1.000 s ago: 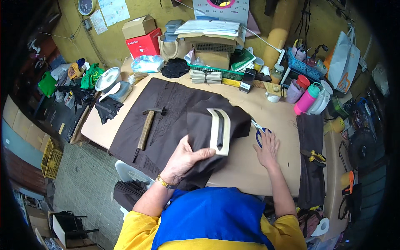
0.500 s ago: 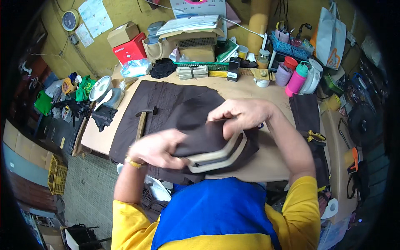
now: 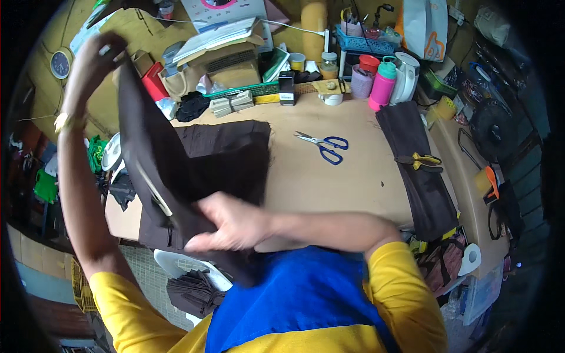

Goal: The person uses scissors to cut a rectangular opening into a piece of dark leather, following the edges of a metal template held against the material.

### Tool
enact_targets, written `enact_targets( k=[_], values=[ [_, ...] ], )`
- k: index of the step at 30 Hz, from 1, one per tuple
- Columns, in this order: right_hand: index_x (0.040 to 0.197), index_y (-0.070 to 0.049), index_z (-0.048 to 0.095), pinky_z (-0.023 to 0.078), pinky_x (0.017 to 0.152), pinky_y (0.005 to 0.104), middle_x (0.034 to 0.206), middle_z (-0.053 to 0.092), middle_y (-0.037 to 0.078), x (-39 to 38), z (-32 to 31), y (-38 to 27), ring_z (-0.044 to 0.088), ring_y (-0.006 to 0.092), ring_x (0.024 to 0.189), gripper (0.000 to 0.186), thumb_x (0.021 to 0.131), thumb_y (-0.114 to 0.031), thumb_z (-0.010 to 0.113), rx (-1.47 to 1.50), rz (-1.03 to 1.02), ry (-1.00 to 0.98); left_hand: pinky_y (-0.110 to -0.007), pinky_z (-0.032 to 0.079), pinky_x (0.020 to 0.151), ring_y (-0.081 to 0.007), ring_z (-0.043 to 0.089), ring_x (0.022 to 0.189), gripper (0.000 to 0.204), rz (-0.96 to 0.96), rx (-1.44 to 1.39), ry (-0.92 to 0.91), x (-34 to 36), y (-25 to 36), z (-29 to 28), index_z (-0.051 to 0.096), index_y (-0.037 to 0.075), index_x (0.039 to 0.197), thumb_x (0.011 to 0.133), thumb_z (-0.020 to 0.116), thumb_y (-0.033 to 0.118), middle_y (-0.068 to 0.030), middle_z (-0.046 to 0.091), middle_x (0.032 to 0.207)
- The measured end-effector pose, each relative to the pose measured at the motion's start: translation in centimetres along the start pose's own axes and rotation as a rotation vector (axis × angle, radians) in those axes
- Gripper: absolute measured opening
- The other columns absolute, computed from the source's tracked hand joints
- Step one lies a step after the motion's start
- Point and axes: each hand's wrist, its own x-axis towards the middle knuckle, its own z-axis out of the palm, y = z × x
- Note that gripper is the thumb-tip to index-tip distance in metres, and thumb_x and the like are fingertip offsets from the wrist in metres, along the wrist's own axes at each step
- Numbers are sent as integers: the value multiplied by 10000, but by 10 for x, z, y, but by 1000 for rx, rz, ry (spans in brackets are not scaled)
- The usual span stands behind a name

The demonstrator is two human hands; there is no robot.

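Note:
My left hand point(image 3: 105, 53) is raised at the upper left, closed on a corner of a dark brown cloth point(image 3: 147, 123) that hangs upright. My right hand point(image 3: 226, 223), blurred, grips the lower part of that cloth. A narrow cream strip point(image 3: 159, 196) shows along the lifted cloth, partly hidden. More brown cloth point(image 3: 232, 165) lies beneath on the table point(image 3: 329, 188). Scissors with blue handles point(image 3: 329, 150) lie open on the table to the right. The hammer is hidden.
A folded brown cloth strip point(image 3: 421, 200) with yellow-handled pliers point(image 3: 421, 162) lies at the right. A green tray point(image 3: 241, 91), pink bottle point(image 3: 382, 88) and kettle point(image 3: 406, 76) stand along the back. A chair point(image 3: 176, 265) with dark cloth sits below the table's edge.
The brown cloth and cream piece have been lifted and swung upright to the left. My left hand has risen high; my right hand has moved down and left. The scissors are now uncovered.

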Motion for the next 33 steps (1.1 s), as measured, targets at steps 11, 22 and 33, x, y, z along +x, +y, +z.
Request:
enact_targets(
  k=[11,22,33],
  values=[
    [1270,-93,531,290,1079,498,1400,432,149,-190,-221,100,370,343,1324,441,869,-254,621,-1665,414,587,-398,546,684,-304,668,791,179,100,-413,-258,-122,221,367,707,157,866,803,557,85,-80,674,892],
    [1084,-37,582,404,959,406,1194,553,155,-179,-214,67,505,327,1148,294,797,-17,644,-1367,146,919,-425,459,773,-307,580,875,323,-78,-584,-88,-239,244,243,623,36,1056,748,630,-61,-122,604,1018],
    [1167,-32,572,388,982,427,1272,538,144,-227,-79,76,494,312,1199,431,788,-196,693,-1443,516,374,-416,458,957,-299,587,1126,248,1,-884,-262,-332,236,241,689,52,1020,775,714,82,-129,628,1188]
  ],
)
